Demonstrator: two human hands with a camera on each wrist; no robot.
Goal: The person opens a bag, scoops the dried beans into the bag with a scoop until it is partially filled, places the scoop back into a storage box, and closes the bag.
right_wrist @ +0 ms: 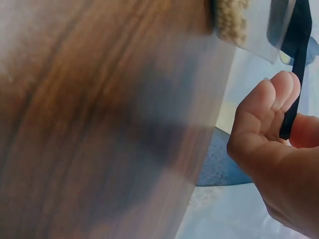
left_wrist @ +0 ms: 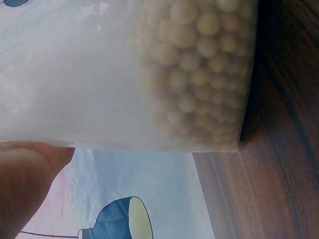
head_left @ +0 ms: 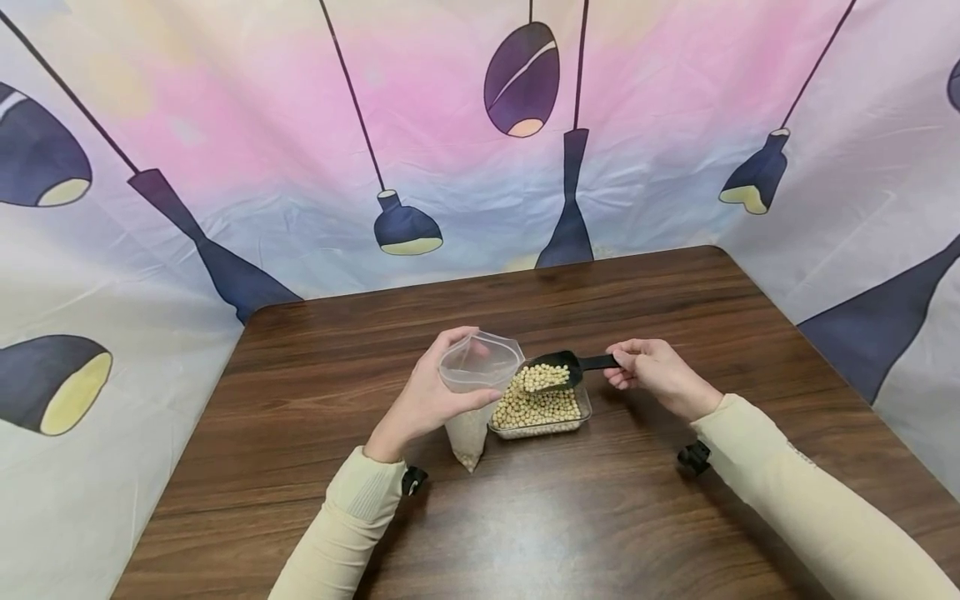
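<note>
My left hand [head_left: 433,390] grips a translucent plastic bag [head_left: 468,429] by its upper part, thumb and fingers spread around the wide-open mouth. Pale round beans fill the bag's lower end, plain in the left wrist view, where the bag [left_wrist: 75,89] stands against the table. With my right hand [head_left: 652,371] I pinch the handle of a black scoop [head_left: 596,362] between thumb and fingers. Beans [head_left: 546,377] heap in the scoop, whose front edge is close to the bag's mouth. Under the scoop sits a clear rectangular container [head_left: 583,408] full of the same beans.
Everything stands on a dark wood-grain table [head_left: 562,517]. A cloth backdrop [head_left: 450,125] printed with hanging lamps rises behind the table and along its sides. A black wrist device [head_left: 693,457] hangs under the right sleeve, another [head_left: 413,479] by the left cuff.
</note>
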